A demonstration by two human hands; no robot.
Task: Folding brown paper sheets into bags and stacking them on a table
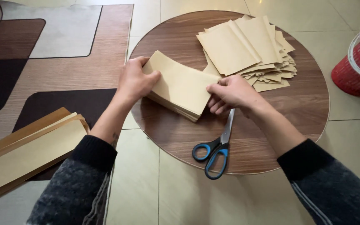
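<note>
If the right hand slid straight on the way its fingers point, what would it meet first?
The right hand points leftward and already grips the near end of the tan paper stack. Going on across it, it would probably meet the left hand holding the far end, though depth is uncertain.

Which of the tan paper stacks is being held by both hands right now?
The neat stack at the round board's near-left, gripped at both ends; the other two piles lie untouched.

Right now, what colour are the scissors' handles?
Blue and black loop handles, clearest in the head view.
</note>
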